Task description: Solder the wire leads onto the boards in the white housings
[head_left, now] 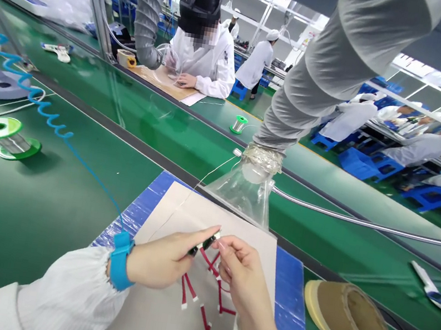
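Note:
My left hand (164, 260) pinches a small black component (204, 243) over a grey work board (161, 318). A blue wrist strap (120, 261) with a coiled blue cord sits on that wrist. My right hand (242, 275) meets it from the right, fingers pinched on the other end of the same part. Red wires (207, 292) with white ends hang from the part and lie on the board. A thin solder wire (211, 172) runs up from near my hands. Just beyond hangs a clear fume funnel (247, 192) on a grey hose.
A green solder spool (3, 135) stands at the left and another spool (239, 124) across the belt. A brown tape roll (347, 316) lies at the right. A metal tube (363, 222) crosses the bench. A person in white (205, 55) sits opposite; others work behind.

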Motion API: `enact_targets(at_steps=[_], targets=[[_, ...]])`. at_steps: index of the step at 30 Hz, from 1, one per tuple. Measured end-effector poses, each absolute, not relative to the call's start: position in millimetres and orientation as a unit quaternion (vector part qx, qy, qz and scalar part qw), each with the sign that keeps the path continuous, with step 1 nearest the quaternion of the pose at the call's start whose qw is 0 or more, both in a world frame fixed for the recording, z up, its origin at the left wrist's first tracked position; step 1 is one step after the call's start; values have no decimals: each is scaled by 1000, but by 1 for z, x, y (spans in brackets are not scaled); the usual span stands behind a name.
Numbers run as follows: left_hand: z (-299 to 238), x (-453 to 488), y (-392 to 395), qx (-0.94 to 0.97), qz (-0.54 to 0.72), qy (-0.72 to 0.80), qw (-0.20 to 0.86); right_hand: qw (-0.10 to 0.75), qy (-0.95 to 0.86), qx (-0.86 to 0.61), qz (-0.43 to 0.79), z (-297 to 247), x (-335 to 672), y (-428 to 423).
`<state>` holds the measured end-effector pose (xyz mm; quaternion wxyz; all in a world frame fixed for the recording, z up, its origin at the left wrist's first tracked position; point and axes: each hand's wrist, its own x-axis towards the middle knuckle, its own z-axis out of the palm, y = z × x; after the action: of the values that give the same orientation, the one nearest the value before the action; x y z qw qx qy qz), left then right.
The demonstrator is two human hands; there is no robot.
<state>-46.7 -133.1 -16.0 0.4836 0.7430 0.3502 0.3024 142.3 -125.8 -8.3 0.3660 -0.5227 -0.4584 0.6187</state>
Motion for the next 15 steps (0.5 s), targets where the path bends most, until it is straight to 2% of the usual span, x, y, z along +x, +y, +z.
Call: enact_targets(at_steps=[7,15], targets=[[-13,-46,-138,767,265,355,465,369,-446,-519,629,-7,143,-129],[-15,-48,-141,779,276,338,451,357,-448,-503,647,-8,150,-128]])
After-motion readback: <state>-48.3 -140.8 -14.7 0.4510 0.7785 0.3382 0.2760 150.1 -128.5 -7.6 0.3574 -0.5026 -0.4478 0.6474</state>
